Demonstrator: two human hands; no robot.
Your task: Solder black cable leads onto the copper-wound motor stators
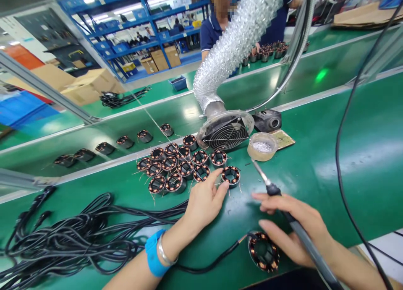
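My left hand (204, 199), with a blue band and a bracelet at the wrist, has its thumb and forefinger closed on the near-left rim of a copper-wound motor stator (231, 176). That stator rests upright on the green bench. In my right hand (296, 223) a soldering iron (294, 225) lies across the palm, fingers partly spread, its tip pointing up and left. Below that hand sits another stator (263, 252), with a black cable (217, 260) running to its left side. Several more stators (170, 164) with loose wire ends stand grouped left of my left hand.
Coiled black cables (78, 235) cover the bench's left side. A silver extraction duct (220, 55) ends in a grilled hood (225, 132) behind the stators. Nearby are a round tub (262, 147) and a black iron holder (267, 120). A person (215, 30) stands across the bench.
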